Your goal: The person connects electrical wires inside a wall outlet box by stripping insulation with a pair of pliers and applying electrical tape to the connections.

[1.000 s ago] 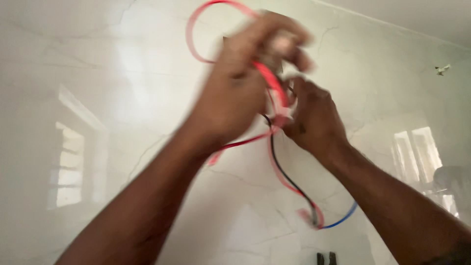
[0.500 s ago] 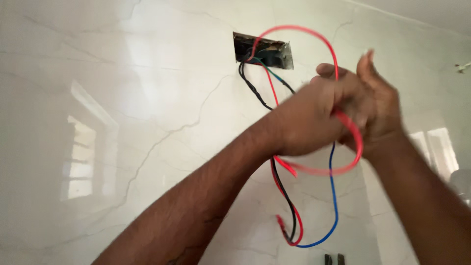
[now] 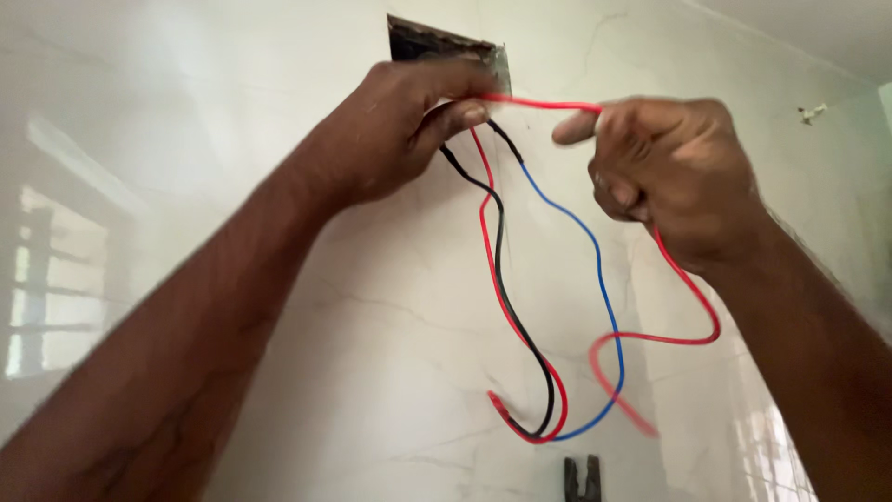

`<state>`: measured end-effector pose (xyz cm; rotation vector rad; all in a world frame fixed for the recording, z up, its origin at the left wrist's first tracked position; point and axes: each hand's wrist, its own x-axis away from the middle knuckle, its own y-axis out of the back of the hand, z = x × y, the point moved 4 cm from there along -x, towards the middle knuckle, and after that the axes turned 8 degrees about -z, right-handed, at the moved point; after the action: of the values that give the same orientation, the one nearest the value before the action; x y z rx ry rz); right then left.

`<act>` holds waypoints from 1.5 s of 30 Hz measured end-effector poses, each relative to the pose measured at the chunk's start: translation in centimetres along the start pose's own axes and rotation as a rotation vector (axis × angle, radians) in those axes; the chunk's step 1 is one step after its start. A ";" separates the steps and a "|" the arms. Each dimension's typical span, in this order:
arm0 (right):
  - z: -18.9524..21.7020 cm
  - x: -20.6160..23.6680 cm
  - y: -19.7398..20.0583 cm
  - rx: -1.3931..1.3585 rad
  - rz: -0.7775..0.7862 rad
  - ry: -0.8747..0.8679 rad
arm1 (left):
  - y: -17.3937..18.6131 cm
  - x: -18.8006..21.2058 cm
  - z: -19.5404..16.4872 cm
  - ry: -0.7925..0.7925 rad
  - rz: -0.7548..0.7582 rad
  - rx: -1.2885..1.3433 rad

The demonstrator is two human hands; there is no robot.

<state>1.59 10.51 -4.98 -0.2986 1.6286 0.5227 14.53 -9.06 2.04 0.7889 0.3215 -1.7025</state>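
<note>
Up close, both hands work at a recessed wall box.
Left hand (image 3: 400, 130): raised against the wall just below the wall box (image 3: 446, 48), thumb and fingers pinched together on a red wire (image 3: 539, 102) near the box mouth.
Right hand (image 3: 674, 177): curled shut around the same red wire, fist well closed, forefinger pointing toward the left hand.
Red wire: stretched nearly level between the two hands, then dropping out beneath the right fist and looping back (its loose end is blurred).
Second red wire (image 3: 506, 316): hangs from the box, curling up at the bottom.
Black wire (image 3: 502, 279): runs down beside it, touching or almost touching near the low bend.
Blue wire (image 3: 599, 279): hangs to the right of the black one, meeting the others at the bottom.
Wall (image 3: 186, 139): glossy white marble-like tile with window reflections.
Pliers (image 3: 581, 479): only dark handle tips show at the bottom edge.
</note>
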 end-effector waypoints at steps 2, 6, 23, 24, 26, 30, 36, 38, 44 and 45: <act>-1.3 0.3 0.7 -0.186 -0.121 -0.114 | -0.2 0.6 0.7 0.064 0.026 -0.010; -4.9 3.6 2.5 -0.118 -0.644 -0.428 | -0.2 1.2 0.8 0.150 -0.047 -0.031; -13.3 24.4 -1.8 0.500 -0.593 -1.254 | -5.1 1.6 1.3 -0.062 -0.141 -0.273; -13.1 24.6 -1.9 0.480 -0.611 -1.260 | -4.9 1.8 1.2 -0.062 -0.145 -0.265; -13.0 25.3 -2.4 0.419 -0.666 -1.263 | -4.3 1.9 1.2 -0.003 -0.158 -0.244; -14.2 26.4 -2.5 0.254 -0.818 -1.246 | -4.2 1.6 1.6 0.160 -0.048 -0.162; -10.2 23.4 1.1 -0.261 -1.255 -1.090 | -4.0 1.6 1.9 0.178 0.036 -0.095; -7.5 22.1 2.4 -0.374 -1.338 -1.021 | -3.9 1.6 2.1 0.208 0.087 -0.085; -7.2 23.4 5.6 -0.539 -1.395 -1.201 | -4.3 -0.3 1.3 -0.001 0.031 -0.175; -8.2 23.7 6.1 -0.592 -1.265 -1.195 | -4.4 -0.7 1.1 -0.056 0.006 -0.187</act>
<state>-11.56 14.26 -26.92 -1.0890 -0.0641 0.0776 10.06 -7.93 2.49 0.6035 0.4328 -1.6584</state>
